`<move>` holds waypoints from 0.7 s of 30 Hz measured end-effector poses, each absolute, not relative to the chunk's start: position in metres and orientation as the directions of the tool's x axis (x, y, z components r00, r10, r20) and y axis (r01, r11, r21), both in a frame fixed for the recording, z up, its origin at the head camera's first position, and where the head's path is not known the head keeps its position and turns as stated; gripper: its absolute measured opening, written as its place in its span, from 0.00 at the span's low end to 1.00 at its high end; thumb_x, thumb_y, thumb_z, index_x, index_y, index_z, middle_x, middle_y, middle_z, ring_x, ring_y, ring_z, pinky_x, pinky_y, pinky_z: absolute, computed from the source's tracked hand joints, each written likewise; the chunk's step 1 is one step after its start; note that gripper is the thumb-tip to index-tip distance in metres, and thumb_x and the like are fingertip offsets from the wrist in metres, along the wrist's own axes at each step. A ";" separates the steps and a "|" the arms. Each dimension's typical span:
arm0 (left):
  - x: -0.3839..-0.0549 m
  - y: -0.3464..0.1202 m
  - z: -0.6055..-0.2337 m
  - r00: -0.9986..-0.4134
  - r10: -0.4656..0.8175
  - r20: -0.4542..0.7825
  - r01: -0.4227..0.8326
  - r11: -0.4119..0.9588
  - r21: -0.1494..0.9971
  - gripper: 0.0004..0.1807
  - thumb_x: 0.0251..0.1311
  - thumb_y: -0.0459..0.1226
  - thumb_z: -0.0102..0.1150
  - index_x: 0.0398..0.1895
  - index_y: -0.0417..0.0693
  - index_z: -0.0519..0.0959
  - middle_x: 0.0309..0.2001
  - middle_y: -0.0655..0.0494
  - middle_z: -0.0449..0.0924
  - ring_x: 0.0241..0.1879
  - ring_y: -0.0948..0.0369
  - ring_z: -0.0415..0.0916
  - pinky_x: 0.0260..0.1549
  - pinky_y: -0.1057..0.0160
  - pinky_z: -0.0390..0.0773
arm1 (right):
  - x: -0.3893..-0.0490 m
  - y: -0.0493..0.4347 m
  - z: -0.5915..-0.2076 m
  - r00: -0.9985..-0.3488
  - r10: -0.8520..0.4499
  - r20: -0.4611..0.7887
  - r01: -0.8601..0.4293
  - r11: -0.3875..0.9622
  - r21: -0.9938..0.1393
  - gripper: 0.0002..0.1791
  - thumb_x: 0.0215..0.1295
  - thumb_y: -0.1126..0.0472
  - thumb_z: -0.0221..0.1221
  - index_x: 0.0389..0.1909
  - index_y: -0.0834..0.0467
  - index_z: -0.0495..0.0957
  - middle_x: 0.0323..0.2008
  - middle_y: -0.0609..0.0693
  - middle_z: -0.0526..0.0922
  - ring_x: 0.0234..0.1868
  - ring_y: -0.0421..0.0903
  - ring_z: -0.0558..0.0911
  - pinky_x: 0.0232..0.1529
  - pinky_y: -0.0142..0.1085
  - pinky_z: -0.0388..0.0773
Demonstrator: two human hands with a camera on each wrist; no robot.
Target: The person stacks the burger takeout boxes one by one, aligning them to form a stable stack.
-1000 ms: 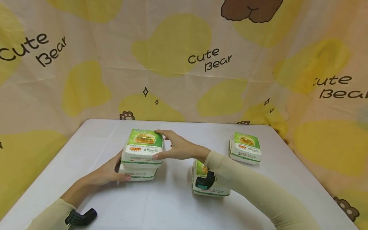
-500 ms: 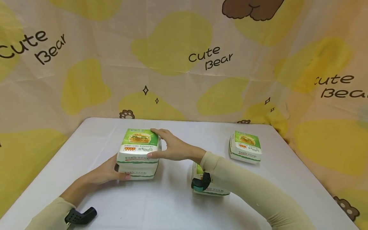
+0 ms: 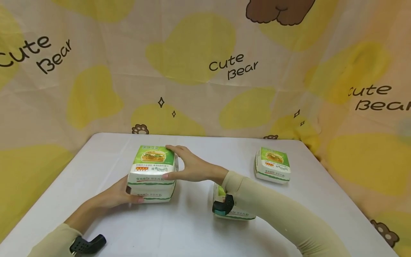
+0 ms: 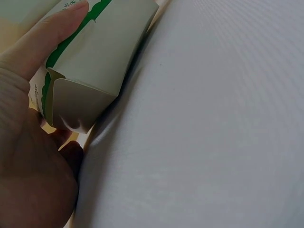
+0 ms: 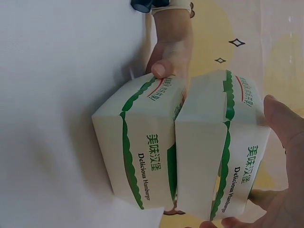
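A white-and-green hamburger box sits on top of a second, lower hamburger box at the left of the table. My right hand grips the upper box from its right side, thumb on the front and fingers at the far edge. My left hand holds the lower box at its left, the thumb across the front face. In the right wrist view the upper box lies close against the lower box, nearly lined up. The left wrist view shows my left thumb on the lower box.
Another hamburger box stands under my right forearm, partly hidden by the sleeve and wrist camera. One more box stands at the back right of the white table. A patterned cloth hangs behind the table.
My right hand has moved the upper box left and slightly down onto the lower one, bringing it closer in line. My left hand stays on the lower box.
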State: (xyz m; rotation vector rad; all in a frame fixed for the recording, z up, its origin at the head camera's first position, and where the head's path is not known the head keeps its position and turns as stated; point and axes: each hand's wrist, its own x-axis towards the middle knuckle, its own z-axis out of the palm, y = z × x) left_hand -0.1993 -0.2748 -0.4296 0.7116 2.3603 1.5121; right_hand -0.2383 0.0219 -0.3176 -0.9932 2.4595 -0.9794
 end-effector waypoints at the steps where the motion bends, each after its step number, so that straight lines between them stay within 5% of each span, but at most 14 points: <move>1: -0.199 -0.275 -0.430 -0.848 0.527 0.055 0.270 0.340 0.901 0.50 0.56 0.34 0.71 0.77 0.36 0.49 0.65 0.32 0.73 0.57 0.76 0.76 0.60 0.53 0.74 | -0.238 0.022 -0.318 -0.708 -0.705 -0.031 -0.490 0.523 -0.697 0.54 0.61 0.45 0.68 0.82 0.46 0.47 0.80 0.53 0.51 0.80 0.48 0.54 0.77 0.54 0.57; 5: -0.199 -0.275 -0.430 -0.841 0.537 0.068 0.271 0.309 0.912 0.50 0.56 0.33 0.70 0.76 0.37 0.49 0.65 0.31 0.73 0.57 0.74 0.77 0.57 0.65 0.75 | -0.240 0.023 -0.318 -0.701 -0.713 -0.026 -0.499 0.516 -0.696 0.54 0.61 0.45 0.68 0.82 0.46 0.47 0.81 0.53 0.50 0.81 0.48 0.53 0.78 0.54 0.56; 8: -0.200 -0.275 -0.429 -0.843 0.534 0.068 0.270 0.310 0.912 0.50 0.56 0.33 0.70 0.76 0.38 0.50 0.65 0.32 0.73 0.57 0.74 0.77 0.56 0.65 0.75 | -0.240 0.024 -0.318 -0.700 -0.713 -0.026 -0.501 0.517 -0.694 0.54 0.62 0.44 0.68 0.82 0.46 0.47 0.81 0.53 0.50 0.81 0.48 0.53 0.78 0.54 0.57; 14: -0.199 -0.274 -0.425 -0.855 0.517 0.039 0.251 0.347 0.904 0.51 0.56 0.35 0.71 0.77 0.39 0.48 0.65 0.34 0.73 0.57 0.76 0.74 0.58 0.48 0.73 | -0.241 0.025 -0.318 -0.702 -0.711 -0.028 -0.493 0.514 -0.701 0.54 0.62 0.45 0.67 0.82 0.46 0.45 0.81 0.53 0.49 0.81 0.49 0.53 0.77 0.54 0.57; 21: -0.199 -0.273 -0.428 -0.855 0.517 0.036 0.238 0.330 0.914 0.51 0.55 0.33 0.71 0.77 0.38 0.49 0.65 0.33 0.74 0.57 0.74 0.76 0.60 0.42 0.72 | -0.238 0.025 -0.317 -0.693 -0.720 -0.023 -0.500 0.504 -0.704 0.54 0.62 0.46 0.67 0.82 0.46 0.45 0.81 0.53 0.50 0.81 0.49 0.53 0.78 0.54 0.56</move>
